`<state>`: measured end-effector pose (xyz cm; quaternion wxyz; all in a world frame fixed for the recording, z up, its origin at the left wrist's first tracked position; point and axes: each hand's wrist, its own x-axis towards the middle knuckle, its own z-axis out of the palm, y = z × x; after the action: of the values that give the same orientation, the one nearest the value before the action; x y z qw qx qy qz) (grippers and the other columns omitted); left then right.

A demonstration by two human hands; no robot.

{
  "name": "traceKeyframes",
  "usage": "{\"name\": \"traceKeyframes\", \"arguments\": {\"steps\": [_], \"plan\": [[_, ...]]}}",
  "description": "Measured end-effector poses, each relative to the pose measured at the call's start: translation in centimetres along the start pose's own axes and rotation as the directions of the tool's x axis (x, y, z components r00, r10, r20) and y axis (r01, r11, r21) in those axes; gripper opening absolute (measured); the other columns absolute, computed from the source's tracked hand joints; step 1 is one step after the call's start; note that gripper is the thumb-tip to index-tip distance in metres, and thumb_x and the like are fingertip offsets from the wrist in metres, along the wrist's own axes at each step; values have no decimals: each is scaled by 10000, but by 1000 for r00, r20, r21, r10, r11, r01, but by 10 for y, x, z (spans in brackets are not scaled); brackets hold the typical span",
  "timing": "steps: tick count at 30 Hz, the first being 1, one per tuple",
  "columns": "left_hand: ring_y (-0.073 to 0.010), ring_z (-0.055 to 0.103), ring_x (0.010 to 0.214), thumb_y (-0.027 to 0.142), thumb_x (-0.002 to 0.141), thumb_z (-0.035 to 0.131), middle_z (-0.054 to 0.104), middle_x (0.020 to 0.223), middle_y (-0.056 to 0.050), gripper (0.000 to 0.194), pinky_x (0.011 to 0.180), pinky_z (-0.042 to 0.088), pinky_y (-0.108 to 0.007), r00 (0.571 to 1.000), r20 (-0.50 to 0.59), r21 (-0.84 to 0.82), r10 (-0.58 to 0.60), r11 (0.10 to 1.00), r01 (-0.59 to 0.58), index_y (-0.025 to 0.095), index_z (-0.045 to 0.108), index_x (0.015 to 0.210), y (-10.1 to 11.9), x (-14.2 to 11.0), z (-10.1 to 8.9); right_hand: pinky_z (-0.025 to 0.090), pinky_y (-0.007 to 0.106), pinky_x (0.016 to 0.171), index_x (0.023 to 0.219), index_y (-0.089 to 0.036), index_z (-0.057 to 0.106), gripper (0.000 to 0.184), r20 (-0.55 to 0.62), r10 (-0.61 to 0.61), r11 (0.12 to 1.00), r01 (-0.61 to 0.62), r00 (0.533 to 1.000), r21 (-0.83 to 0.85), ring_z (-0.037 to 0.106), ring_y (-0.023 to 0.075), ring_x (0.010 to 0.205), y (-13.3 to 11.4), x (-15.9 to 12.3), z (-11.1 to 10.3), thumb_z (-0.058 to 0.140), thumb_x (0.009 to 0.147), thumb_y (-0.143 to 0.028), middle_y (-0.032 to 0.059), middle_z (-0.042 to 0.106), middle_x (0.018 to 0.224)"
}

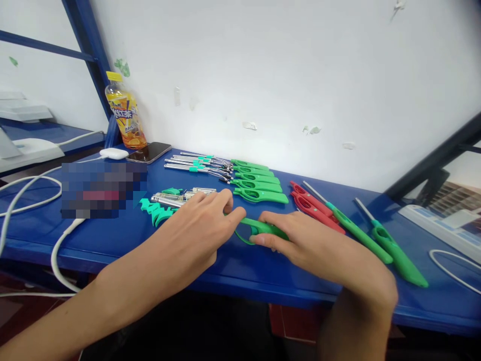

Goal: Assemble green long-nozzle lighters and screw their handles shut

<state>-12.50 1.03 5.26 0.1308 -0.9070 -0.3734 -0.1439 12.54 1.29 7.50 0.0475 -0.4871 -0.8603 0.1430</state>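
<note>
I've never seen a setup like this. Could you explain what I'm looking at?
There is no robot here: a person is working with bare hands. The single picture comes from a camera on their head, looking forward and down.

On the blue table are a row of green handles beside thin metal tubes, small teal pieces, red handles and two green handles with metal rods. Further back stand a bottle and, lying flat, a phone.

The right hand grips another green handle; the left hand is at its other end, covering it.
</note>
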Motion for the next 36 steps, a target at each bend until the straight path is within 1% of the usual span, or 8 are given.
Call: {"name": "traceKeyframes", "arguments": {"steps": [5, 8, 12, 15, 19, 22, 26, 36], "plan": [[-292, 586, 1087, -92, 759, 481, 627, 1195, -74, 607, 965, 438, -437, 999, -35, -20, 31, 999, -32, 246, 580, 1253, -1, 0, 3, 423, 363, 755, 1105, -261, 649, 368, -19, -54, 998, 53, 998, -39, 682, 218, 902, 0, -1, -2, 496, 1084, -595, -8, 744, 1031], [-287, 599, 1077, -102, 794, 466, 650, 1159, -74, 579, 958, 441, -427, 998, -36, -22, 44, 999, -45, 233, 590, 1249, -2, 2, 3, 400, 357, 702, 1076, -254, 659, 374, -19, -74, 995, 73, 997, -64, 669, 204, 805, 0, -1, -4, 497, 1085, -591, -6, 745, 984], [-287, 608, 1074, -106, 812, 461, 656, 1164, -76, 573, 939, 449, -424, 999, -32, -26, 37, 999, -38, 234, 605, 1250, -2, 2, 1, 400, 355, 708, 1071, -254, 670, 388, -47, -96, 993, 92, 994, -75, 679, 206, 792, 0, 0, -5, 488, 1087, -596, 4, 757, 979], [-289, 602, 1076, -99, 821, 459, 643, 1178, -82, 576, 919, 455, -426, 999, -24, -53, 35, 998, -37, 236, 603, 1266, -4, 1, 1, 398, 350, 707, 1042, -257, 664, 386, -52, -87, 994, 83, 995, -67, 675, 204, 788, -1, 0, -7, 484, 1088, -595, 0, 752, 955], [-257, 594, 1017, -88, 836, 447, 615, 1142, -65, 557, 869, 477, -395, 1000, 19, -159, 13, 987, -10, 245, 598, 1256, -6, 0, -1, 386, 344, 683, 1007, -264, 651, 398, -36, -64, 997, 63, 997, -39, 659, 198, 762, -3, 0, -8, 481, 1081, -616, -12, 739, 918], [-256, 600, 991, -33, 900, 439, 605, 1146, -75, 466, 849, 502, -401, 999, 42, -191, -9, 981, 17, 239, 604, 1241, -4, 0, -4, 389, 347, 688, 1030, -268, 656, 398, -37, -58, 998, 57, 998, -26, 657, 199, 774, -2, 1, -8, 487, 1075, -626, -10, 739, 933], [-283, 608, 1044, 98, 997, 434, 607, 1184, -107, 335, 897, 522, -449, 1000, 18, -178, 0, 984, 3, 216, 619, 1250, -1, 1, -7, 388, 353, 694, 1000, -270, 649, 413, -19, -37, 999, 37, 999, -22, 648, 208, 800, -3, 1, -8, 478, 1072, -639, -18, 706, 873], [-271, 608, 970, 144, 985, 456, 607, 1084, -83, 289, 832, 515, -438, 999, 40, -222, -18, 975, 27, 209, 654, 1184, 4, 3, -6, 404, 350, 688, 992, -270, 655, 372, -14, -11, 1000, 11, 1000, -26, 654, 206, 794, -2, 3, -8, 521, 1067, -608, -14, 720, 865]]}}
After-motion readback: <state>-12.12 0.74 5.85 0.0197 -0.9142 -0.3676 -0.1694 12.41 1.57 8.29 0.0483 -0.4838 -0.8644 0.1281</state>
